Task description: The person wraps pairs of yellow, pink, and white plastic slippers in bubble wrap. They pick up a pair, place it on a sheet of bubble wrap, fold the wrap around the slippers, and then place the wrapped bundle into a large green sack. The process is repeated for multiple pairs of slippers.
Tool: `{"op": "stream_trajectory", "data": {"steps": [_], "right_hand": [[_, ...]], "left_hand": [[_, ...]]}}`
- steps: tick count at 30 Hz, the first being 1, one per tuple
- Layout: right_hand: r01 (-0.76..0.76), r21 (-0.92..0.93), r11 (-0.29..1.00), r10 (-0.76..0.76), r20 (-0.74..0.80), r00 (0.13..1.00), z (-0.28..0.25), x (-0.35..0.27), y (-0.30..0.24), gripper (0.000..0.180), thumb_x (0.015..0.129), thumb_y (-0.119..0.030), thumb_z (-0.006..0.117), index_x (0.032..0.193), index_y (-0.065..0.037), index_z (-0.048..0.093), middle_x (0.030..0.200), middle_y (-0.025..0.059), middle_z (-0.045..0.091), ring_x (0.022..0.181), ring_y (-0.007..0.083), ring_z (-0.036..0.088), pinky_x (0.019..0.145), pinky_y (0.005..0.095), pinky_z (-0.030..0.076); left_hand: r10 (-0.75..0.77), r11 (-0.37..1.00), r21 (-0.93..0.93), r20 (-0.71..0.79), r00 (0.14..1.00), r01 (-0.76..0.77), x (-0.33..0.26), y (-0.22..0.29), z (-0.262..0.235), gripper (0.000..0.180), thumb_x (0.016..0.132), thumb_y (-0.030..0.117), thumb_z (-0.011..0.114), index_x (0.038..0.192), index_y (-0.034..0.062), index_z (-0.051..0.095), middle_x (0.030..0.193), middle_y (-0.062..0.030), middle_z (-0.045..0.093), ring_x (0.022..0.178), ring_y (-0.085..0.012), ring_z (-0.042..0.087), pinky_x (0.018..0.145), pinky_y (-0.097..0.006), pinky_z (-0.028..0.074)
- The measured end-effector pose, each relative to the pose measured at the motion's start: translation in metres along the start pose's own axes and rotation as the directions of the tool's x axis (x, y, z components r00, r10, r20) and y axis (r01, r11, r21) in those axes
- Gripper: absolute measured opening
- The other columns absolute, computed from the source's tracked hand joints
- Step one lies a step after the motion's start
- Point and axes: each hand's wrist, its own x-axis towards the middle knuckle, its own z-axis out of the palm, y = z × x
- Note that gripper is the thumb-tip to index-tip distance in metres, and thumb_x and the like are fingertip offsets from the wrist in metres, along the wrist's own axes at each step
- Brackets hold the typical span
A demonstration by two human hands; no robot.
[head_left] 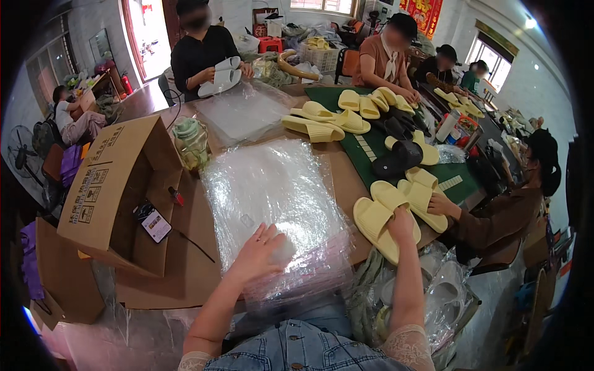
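Observation:
My left hand (263, 250) lies with its fingers spread on a thick stack of clear plastic bags (272, 179) in front of me. The bags are glossy, with pinkish edges at the near side. On the right, my right hand (401, 224) grips a pair of pale yellow slide slippers (373, 224) at the table's edge; its fingertips are partly hidden by the straps. Just beyond, a co-worker's hand (440, 207) touches another yellow slipper pair (421, 188). Further off, more yellow slippers (315, 127) and a black slipper (396, 162) rest on and beside a green mat (356, 154).
An open cardboard box (99, 185) stands at left, with a phone (153, 222) lying inside it. A greenish jug (190, 139) is behind the box. A sack of plastic-wrapped slippers (442, 290) sits below the right edge. Across the table, a person (207, 52) holds white slippers.

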Motion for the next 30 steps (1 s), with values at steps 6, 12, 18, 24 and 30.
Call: {"op": "stream_trajectory", "data": {"steps": [6,12,18,24,30], "right_hand": [[-0.124,0.126,0.984,0.133,-0.064,0.989,0.008,-0.034,-0.016,0.021,0.077,-0.018,0.066,0.079,0.002,0.064,0.082,0.0231,0.064,0.078,0.0422,0.063,0.070,0.0505,0.049],[-0.031,0.579,0.814,0.215,-0.252,0.943,-0.001,-0.081,-0.016,0.019,0.081,-0.012,0.064,0.081,0.007,0.061,0.078,0.0184,0.065,0.073,0.0277,0.063,0.068,0.0397,0.048],[0.158,0.858,0.488,0.124,-0.247,0.961,-0.027,-0.127,-0.048,0.026,0.088,-0.016,0.064,0.104,0.004,0.069,0.098,0.0082,0.072,0.091,0.0178,0.065,0.082,0.0322,0.050],[0.223,0.810,0.542,0.020,-0.278,0.960,-0.050,-0.131,-0.086,0.028,0.084,-0.014,0.071,0.107,0.002,0.070,0.104,0.0091,0.073,0.098,0.0195,0.067,0.085,0.0345,0.052],[0.415,0.631,0.655,-0.227,-0.360,0.905,-0.078,-0.131,-0.168,0.030,0.080,-0.011,0.073,0.109,-0.003,0.073,0.110,0.0132,0.071,0.102,0.0287,0.068,0.085,0.0358,0.053]], "left_hand": [[-0.004,0.994,-0.112,-0.119,0.993,-0.009,0.000,-0.013,0.010,0.044,0.087,0.023,0.069,0.129,0.0127,0.061,0.143,-0.0137,0.052,0.136,-0.0342,0.044,0.111,-0.040,0.040],[-0.178,0.928,-0.365,-0.269,0.947,0.071,0.004,-0.008,0.012,0.029,0.096,0.021,0.058,0.121,0.0108,0.067,0.130,-0.0137,0.063,0.126,-0.0308,0.055,0.106,-0.038,0.044],[-0.484,0.567,-0.771,-0.027,0.875,0.290,0.013,-0.010,0.012,0.034,0.103,0.026,0.048,0.125,0.0056,0.065,0.124,-0.0130,0.067,0.122,-0.0243,0.059,0.105,-0.032,0.043],[-0.355,0.190,-0.982,-0.057,0.933,0.012,0.016,-0.014,0.011,0.039,0.105,0.029,0.045,0.136,0.0064,0.056,0.133,-0.0137,0.061,0.125,-0.0242,0.056,0.107,-0.035,0.042],[-0.350,-0.751,-0.538,-0.168,0.922,-0.383,0.016,0.030,-0.018,0.045,0.099,0.034,0.056,0.142,0.0218,0.050,0.153,-0.0122,0.039,0.141,-0.0303,0.036,0.114,-0.040,0.039]]}}
